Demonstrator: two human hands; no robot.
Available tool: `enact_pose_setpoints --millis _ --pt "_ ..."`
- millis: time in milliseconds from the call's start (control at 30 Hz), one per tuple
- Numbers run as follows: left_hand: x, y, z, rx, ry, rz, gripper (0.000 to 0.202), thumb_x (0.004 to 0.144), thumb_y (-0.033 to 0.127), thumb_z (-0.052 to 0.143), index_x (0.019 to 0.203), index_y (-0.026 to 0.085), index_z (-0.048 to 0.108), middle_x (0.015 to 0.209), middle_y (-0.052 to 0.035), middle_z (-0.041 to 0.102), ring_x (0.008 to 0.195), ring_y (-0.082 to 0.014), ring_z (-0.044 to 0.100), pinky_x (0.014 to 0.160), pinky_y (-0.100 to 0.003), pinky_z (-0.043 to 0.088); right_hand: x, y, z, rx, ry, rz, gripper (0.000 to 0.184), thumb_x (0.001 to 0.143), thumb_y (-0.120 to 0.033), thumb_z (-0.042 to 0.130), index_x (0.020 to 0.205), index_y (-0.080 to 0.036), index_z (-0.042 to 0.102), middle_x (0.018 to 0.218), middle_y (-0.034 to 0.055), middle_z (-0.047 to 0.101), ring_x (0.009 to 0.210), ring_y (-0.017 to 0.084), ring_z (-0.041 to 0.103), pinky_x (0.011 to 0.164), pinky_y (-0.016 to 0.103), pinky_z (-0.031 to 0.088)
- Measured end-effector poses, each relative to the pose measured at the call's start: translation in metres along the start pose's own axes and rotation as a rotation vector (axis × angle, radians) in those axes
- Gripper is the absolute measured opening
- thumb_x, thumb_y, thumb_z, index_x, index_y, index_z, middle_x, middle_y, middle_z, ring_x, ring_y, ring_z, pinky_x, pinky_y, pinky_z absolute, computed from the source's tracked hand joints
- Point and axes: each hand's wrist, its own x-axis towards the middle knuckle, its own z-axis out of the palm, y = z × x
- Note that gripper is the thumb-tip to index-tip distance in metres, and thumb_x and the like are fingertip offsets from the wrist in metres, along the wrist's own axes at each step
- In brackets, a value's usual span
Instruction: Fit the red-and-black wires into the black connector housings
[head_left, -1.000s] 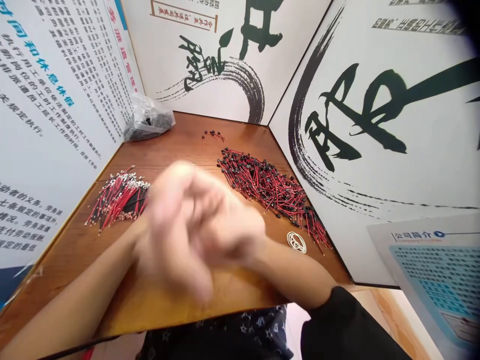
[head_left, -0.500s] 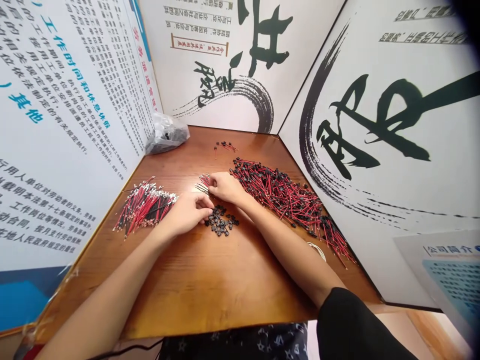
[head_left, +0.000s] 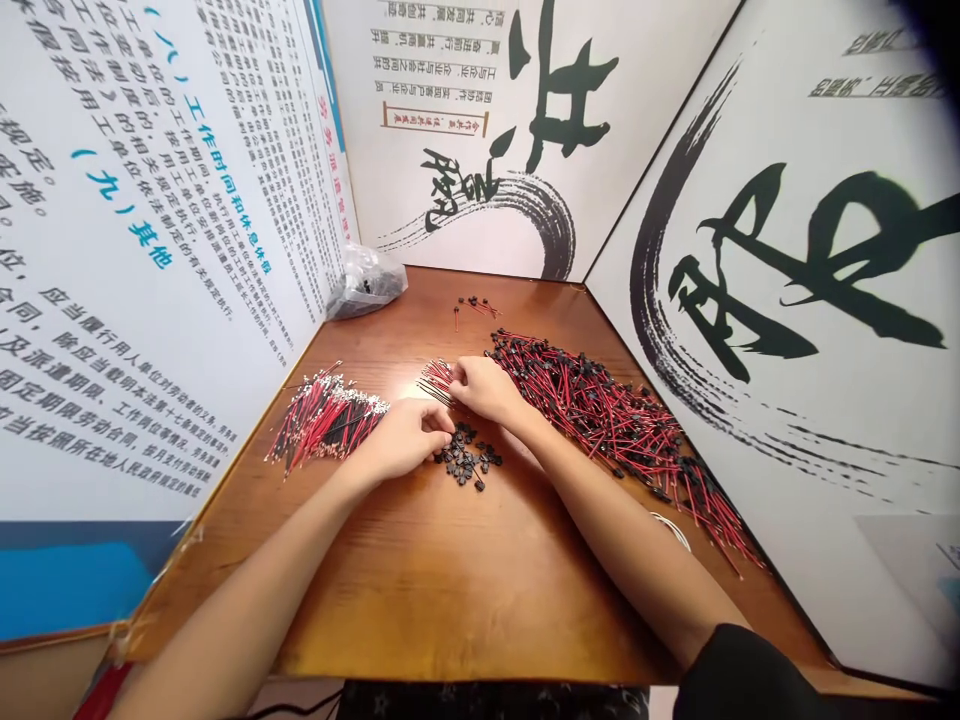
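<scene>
My left hand [head_left: 405, 438] rests on the wooden table [head_left: 420, 570] with its fingers curled in a pinch at the edge of a small heap of black plastic connectors [head_left: 465, 462]. Just beyond it, my right hand [head_left: 486, 386] is closed on a small bunch of red and black wires [head_left: 436, 379]. A bundle of red and black wires with metal tips [head_left: 326, 418] lies to the left of my left hand. A long pile of red wires fitted with black connectors [head_left: 615, 415] stretches along the right side.
Printed boards wall in the table on the left, back and right. A clear plastic bag of dark parts [head_left: 365, 283] sits in the back left corner. A few loose wires [head_left: 472, 305] lie near the back. A white loop [head_left: 671, 528] shows by my right forearm.
A second ago both hands were blurred together close to the camera. They have since dropped to the table centre and now stay there; the view has shifted so the scene sits further right.
</scene>
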Motion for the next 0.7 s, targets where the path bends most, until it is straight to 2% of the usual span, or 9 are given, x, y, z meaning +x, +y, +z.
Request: enact_pose_setpoints --millis 133,267,367,467,700 --pt "0.002 0.001 -0.002 -0.062 0.050 -0.026 0.006 0.068 0.010 0.062 0.071 0.015 0.064 0.065 -0.0013 0.065 0.052 -0.0131 0.061 0.052 -0.025 0.050 -0.021 0.008 -0.008 0.184 0.057 -0.031 0.009 0.072 -0.014 0.053 0.067 -0.020 0.050 0.068 0.0007 0.059 0.066 0.015 0.053 0.067 0.028 0.041" --pt "0.003 0.002 -0.001 -0.137 0.086 -0.037 0.004 0.068 0.012 0.064 0.071 0.014 0.063 0.064 -0.0013 0.064 0.055 -0.0134 0.062 0.054 -0.025 0.052 -0.061 0.014 -0.012 0.401 0.090 -0.027 0.003 0.076 -0.019 0.049 0.078 -0.020 0.048 0.073 -0.0008 0.060 0.065 0.013 0.056 0.062 0.025 0.046" --pt "0.002 0.003 0.003 -0.209 0.112 -0.024 0.006 0.066 0.012 0.065 0.069 0.014 0.059 0.061 -0.0005 0.063 0.053 -0.0128 0.061 0.055 -0.025 0.051 -0.088 0.014 -0.016 0.674 0.051 0.003 0.007 0.077 -0.026 0.053 0.080 -0.019 0.053 0.074 0.0001 0.061 0.064 0.013 0.058 0.061 0.026 0.047" --pt "0.001 0.004 0.007 -0.265 0.125 -0.010 0.009 0.065 0.010 0.063 0.068 0.015 0.056 0.059 0.0003 0.063 0.052 -0.0117 0.060 0.055 -0.024 0.051 -0.102 0.012 -0.022 0.902 0.000 0.060 0.012 0.075 -0.027 0.062 0.080 -0.017 0.060 0.074 0.0005 0.063 0.063 0.013 0.057 0.061 0.026 0.046" --pt "0.000 0.005 0.009 -0.301 0.090 -0.002 0.011 0.068 0.013 0.063 0.072 0.015 0.054 0.058 0.0017 0.062 0.050 -0.0106 0.058 0.051 -0.023 0.048 -0.106 0.010 -0.025 0.886 -0.029 0.059 0.008 0.071 -0.023 0.063 0.078 -0.018 0.064 0.074 0.0013 0.064 0.064 0.014 0.056 0.060 0.028 0.043"
